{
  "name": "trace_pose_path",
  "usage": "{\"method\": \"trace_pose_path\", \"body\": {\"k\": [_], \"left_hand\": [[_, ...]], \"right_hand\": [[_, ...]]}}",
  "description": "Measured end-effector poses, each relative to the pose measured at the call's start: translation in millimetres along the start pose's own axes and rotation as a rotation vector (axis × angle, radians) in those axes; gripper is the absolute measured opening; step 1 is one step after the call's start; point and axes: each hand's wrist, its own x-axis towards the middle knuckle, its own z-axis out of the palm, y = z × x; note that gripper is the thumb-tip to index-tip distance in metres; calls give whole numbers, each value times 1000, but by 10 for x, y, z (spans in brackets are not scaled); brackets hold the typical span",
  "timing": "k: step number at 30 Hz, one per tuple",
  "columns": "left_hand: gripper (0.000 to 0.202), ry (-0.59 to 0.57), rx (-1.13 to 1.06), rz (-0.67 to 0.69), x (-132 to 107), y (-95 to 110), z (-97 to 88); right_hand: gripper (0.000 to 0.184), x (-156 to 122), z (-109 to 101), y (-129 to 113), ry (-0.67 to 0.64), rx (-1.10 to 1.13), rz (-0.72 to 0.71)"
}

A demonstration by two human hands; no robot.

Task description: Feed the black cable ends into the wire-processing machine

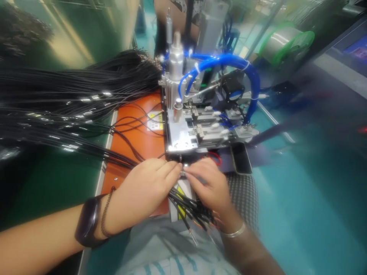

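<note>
Item: thin black cables [192,210], light, limp, slippery, best held near the tip | Position: I logged them at the steel fixture plate's [179,133] front edge | Left hand [146,191], right hand [208,187]: fingers [172,168] clenched on a small metal end [182,173]

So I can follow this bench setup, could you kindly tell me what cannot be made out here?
In the head view:
The small metal piece between the left hand and right hand: fingers hide its shape.
Label on the orange mat: too small and blurred to read.
Far ends of the black cables: blurred, cut off by the left edge.
Person beyond the machine: cut off by the top edge.
</note>
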Motion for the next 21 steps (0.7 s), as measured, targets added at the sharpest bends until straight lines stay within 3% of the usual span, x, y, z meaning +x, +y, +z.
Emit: {"method": "trace_pose_path", "body": {"k": [4,10,12,14,16,21], "left_hand": [[25,26,-49,-56,-20,6,30],[16,109,42,-122,-15,-7,102],[15,105,58,-125,-20,-12,112],[15,111,62,-138,-26,-15,114],[16,123,63,-147,-29,-14,111],[19,117,88,-129,-25,-4,106]], "right_hand": [[11,-16,69,-16,136,-50,20],[10,-44,137,-37,258,-91,64],[11,-54,136,-42,200,-120,35],[11,-60,129,-48,45,-160,-7],[9,-54,118,-56,-40,-184,26],[7,-1,103,-89,102,-24,252]]}}
